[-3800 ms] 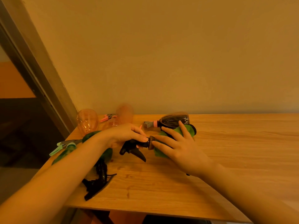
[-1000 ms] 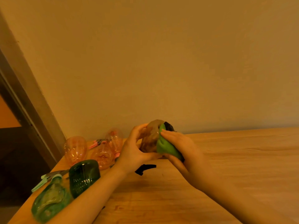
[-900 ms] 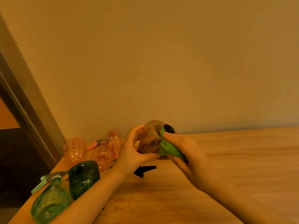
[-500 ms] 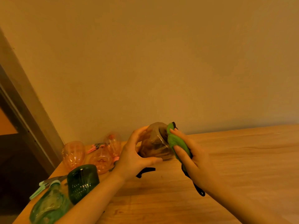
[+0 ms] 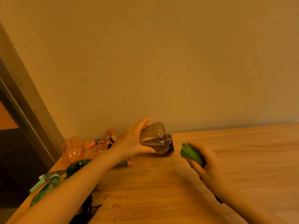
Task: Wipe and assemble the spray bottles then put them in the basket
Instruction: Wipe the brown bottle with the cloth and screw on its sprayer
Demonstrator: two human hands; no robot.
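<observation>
- Left hand [image 5: 129, 143] grip clasps brown spray bottle [image 5: 154, 140], tilted above worktop [image 5: 234, 159]
- Right hand [image 5: 208, 165] grip bunches green cloth [image 5: 191, 153], apart from bottle

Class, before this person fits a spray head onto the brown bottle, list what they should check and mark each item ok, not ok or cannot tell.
1. Brown bottle held firmly by left hand: ok.
2. Bottle neck facing a free side: cannot tell, only its dark end shows.
3. Right hand free to pick up a spray head: not ok, it grips the green cloth.
4. Bottle and cloth apart: ok.
5. Basket in reach: cannot tell, none in view.
6. Bare table space in front: ok.
</observation>
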